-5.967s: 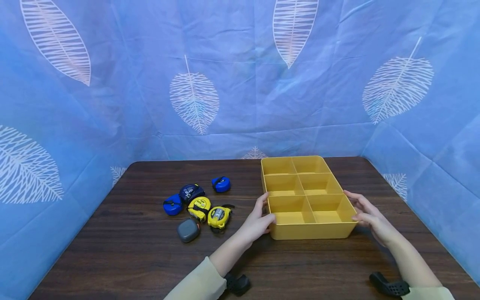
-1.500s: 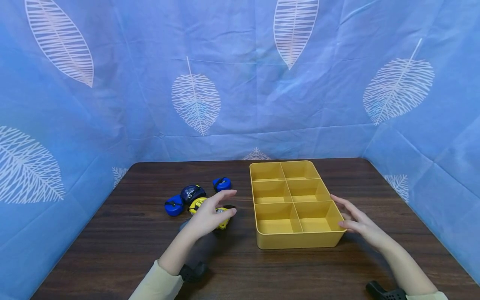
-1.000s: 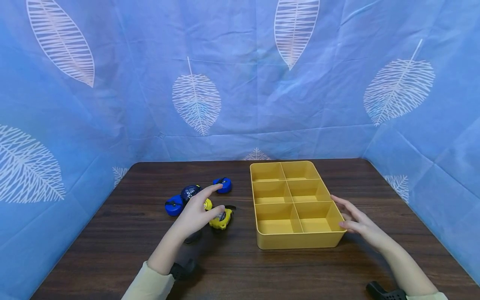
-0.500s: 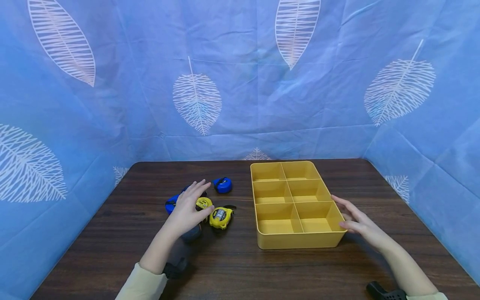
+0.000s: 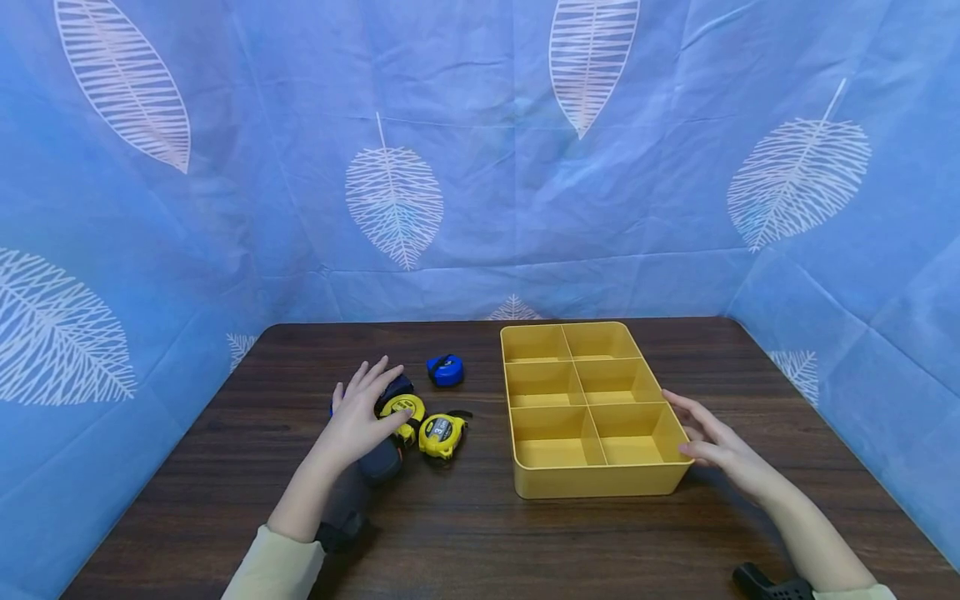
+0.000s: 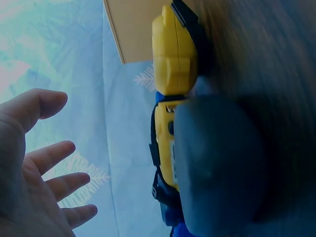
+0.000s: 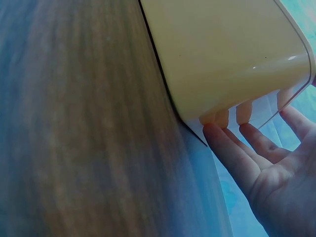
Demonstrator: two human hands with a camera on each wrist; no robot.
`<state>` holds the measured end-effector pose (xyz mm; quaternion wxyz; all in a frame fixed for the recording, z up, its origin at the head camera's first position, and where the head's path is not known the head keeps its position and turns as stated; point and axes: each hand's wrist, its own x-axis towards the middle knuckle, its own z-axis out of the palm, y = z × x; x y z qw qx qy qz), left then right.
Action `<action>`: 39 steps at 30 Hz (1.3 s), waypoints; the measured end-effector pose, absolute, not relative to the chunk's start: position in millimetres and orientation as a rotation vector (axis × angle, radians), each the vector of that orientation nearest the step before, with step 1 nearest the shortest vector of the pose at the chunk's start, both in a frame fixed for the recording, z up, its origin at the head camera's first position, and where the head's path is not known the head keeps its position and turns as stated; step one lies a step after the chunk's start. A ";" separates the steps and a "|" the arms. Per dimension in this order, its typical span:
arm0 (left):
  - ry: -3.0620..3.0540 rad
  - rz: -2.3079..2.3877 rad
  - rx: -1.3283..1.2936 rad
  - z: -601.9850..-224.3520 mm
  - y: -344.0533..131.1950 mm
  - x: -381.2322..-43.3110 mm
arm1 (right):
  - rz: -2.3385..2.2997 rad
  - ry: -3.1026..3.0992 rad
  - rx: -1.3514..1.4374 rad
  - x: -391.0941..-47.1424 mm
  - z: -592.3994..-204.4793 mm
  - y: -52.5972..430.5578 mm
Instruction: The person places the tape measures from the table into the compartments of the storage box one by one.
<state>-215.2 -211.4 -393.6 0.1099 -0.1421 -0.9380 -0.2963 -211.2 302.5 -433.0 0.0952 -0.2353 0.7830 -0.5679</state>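
My left hand (image 5: 356, 421) hovers with spread fingers over the left part of a cluster of tape measures and holds nothing. Beneath and beside it lie a yellow tape measure (image 5: 405, 406), a navy one partly covered by the fingers, and a dark grey rounded case (image 5: 380, 460). A blue tape measure is almost wholly hidden behind that hand. Slightly right sits a yellow-and-black tape measure (image 5: 441, 437); another blue tape measure (image 5: 447, 370) lies farther back. My right hand (image 5: 723, 446) touches the right wall of a yellow divided box (image 5: 592, 482) with extended fingertips, thumb near its rim.
The box has several square compartments, with nothing visible in them. Everything stands on a dark wooden table (image 5: 480, 542). Blue cloth (image 5: 480, 208) with white leaf prints hangs behind and at both sides. Each wrist wears a black device (image 5: 772, 583).
Six seconds ago both hands held the box; it has since shifted slightly left and nearer. The left hand let go and moved left over the tape measures, spreading its fingers. The right hand stays at the box.
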 end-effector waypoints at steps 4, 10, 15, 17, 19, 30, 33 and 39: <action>-2.759 -0.887 -0.403 -396.5 -217.3 -218.3 | -1.687 2.321 -0.703 -211.4 -433.1 302.6; -2.761 -0.894 -0.369 -399.1 -226.4 -221.4 | -1.680 2.330 -0.694 -211.0 -433.3 302.5; -2.777 -0.915 -0.315 -400.1 -235.1 -224.2 | -1.672 2.344 -0.690 -210.8 -433.3 302.2; -2.779 -0.918 -0.293 -401.6 -238.9 -225.8 | -1.672 2.346 -0.692 -210.8 -433.1 302.0; -2.785 -0.917 -0.271 -403.0 -242.4 -227.0 | -1.670 2.347 -0.694 -210.9 -433.2 301.9; -2.829 -0.903 -0.159 -410.4 -261.6 -232.4 | -1.677 2.328 -0.709 -211.8 -433.1 301.6; -2.845 -0.895 -0.139 -412.3 -266.0 -232.9 | -1.676 2.327 -0.710 -212.0 -433.5 301.8; -2.861 -0.917 -0.093 -418.3 -273.5 -234.0 | -1.674 2.330 -0.703 -212.3 -434.1 302.1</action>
